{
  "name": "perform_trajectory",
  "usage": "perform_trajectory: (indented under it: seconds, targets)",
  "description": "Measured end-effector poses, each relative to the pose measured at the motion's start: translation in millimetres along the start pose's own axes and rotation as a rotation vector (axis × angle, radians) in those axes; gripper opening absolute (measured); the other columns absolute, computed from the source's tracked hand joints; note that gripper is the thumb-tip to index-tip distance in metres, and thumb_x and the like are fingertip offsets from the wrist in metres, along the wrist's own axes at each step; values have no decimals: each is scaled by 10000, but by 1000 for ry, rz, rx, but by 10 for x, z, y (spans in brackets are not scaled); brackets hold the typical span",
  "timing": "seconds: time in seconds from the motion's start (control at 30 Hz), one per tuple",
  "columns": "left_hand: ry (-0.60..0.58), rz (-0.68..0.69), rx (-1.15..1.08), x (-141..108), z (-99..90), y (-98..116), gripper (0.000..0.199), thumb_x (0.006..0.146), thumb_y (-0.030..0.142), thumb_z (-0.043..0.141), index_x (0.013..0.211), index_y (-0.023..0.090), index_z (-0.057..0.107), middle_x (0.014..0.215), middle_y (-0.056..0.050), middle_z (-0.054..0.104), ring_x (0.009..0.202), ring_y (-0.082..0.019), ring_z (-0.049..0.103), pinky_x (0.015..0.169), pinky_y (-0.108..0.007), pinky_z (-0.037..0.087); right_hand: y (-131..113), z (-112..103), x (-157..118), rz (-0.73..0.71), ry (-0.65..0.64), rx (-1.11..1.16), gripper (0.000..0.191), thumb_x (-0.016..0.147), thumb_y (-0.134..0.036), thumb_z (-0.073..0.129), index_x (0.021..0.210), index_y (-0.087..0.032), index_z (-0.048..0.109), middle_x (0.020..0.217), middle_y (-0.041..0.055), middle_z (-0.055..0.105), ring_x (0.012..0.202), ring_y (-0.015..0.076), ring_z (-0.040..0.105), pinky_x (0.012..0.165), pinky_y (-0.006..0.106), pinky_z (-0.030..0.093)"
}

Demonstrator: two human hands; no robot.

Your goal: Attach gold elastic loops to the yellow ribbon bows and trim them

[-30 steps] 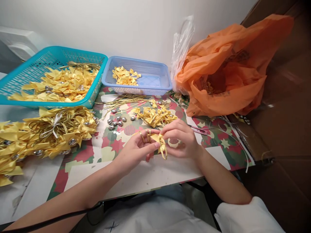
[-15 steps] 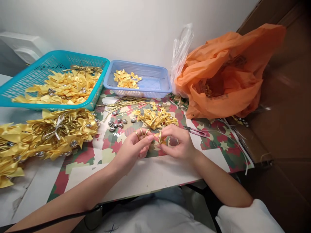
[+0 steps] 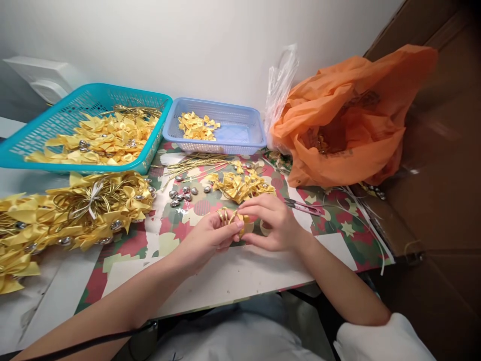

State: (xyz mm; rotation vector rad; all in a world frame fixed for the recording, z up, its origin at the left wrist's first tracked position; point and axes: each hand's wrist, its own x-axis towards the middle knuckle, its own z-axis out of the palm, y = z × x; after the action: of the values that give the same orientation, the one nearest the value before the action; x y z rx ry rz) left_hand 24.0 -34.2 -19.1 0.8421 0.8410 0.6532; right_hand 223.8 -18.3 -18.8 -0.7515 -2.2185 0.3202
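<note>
My left hand (image 3: 214, 231) is closed, thumb against fingers, around loops of gold cord (image 3: 222, 215). Beside its thumb tip a small yellow ribbon bow (image 3: 245, 219) shows between the two hands, partly hidden by fingers. My right hand (image 3: 272, 220) curls in from the right, its index fingertip at a gold cord loop by the bow; its exact grip is partly hidden. Just beyond the hands lies a pile of yellow bows with gold cord (image 3: 240, 185). Several silver bells (image 3: 184, 193) sit to the left of that pile.
Yellow bows lie in a teal basket (image 3: 158, 135) and a blue basket (image 3: 214, 147). Gold cords (image 3: 199, 163) rest before them. At left is a bundle of bows with bells (image 3: 97, 200). An orange bag (image 3: 338, 170) and a pink-handled cutter (image 3: 308, 207) are at right.
My right hand has moved left, bringing the cord loop and yellow bow up against my left hand's fingertips. The view has shifted slightly.
</note>
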Motion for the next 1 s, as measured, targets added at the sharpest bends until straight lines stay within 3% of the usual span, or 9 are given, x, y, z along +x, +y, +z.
perform_trajectory:
  seconds: [0.1,0.13,0.27,0.33,0.4,0.5,0.63,0.83,1.0]
  targets:
    - [-28,-86,-121,-9,-13,36,446,794,468,731,586,167,478,513,81,349,431,-28,193,407,-176,164,114,-222,11,152,113,-86,114,774,-157,691,871,-205,654,971,64,684,905,210,634,828,357,495]
    - [-44,-117,-179,-13,-18,52,429,797,459,728,596,166,487,512,84,350,419,-25,187,397,-168,175,162,-291,7,212,97,-141,133,748,-106,670,836,-206,655,958,57,664,896,210,616,826,359,489]
    - [-149,-201,-388,-40,-35,109,276,751,357,793,753,171,590,543,102,431,376,-5,157,350,-138,172,319,-436,-34,379,-209,-325,218,699,-33,618,811,-208,683,990,64,624,938,239,563,843,393,467]
    - [-176,-205,-418,-54,-39,124,260,740,336,808,860,178,640,530,111,444,361,-1,143,335,-133,163,346,-433,-45,394,-243,-290,155,764,-59,601,772,-195,674,929,63,633,908,227,581,827,378,470]
    - [-166,-180,-401,-66,-34,130,338,752,335,800,1027,196,661,526,111,467,353,-4,166,335,-135,188,334,-411,-38,388,-158,-176,145,837,-102,575,763,-187,666,840,49,651,809,190,609,754,328,481]
    - [-107,-107,-311,-74,-5,117,579,766,332,787,1293,224,573,608,80,557,379,-14,265,364,-145,254,264,-370,-13,422,73,20,154,894,-192,572,766,-190,659,689,12,647,621,141,594,599,270,464]
    - [26,32,-74,-61,53,44,709,779,332,782,1414,229,483,757,38,599,477,-40,403,426,-173,352,147,-285,-1,535,217,377,228,914,-344,593,746,-195,634,547,-36,571,420,94,510,422,222,410]
    - [79,126,107,-26,80,-79,742,766,369,788,1415,218,462,844,23,584,551,-72,471,462,-207,416,3,-129,-18,438,191,554,230,919,-331,604,741,-189,641,581,-33,583,431,76,523,422,197,413]
    - [98,178,132,-15,64,-101,587,784,402,772,1290,191,561,670,58,521,560,-91,474,506,-212,422,-91,-73,-1,235,179,450,212,921,-240,585,721,-185,632,608,-5,620,540,98,559,535,226,457]
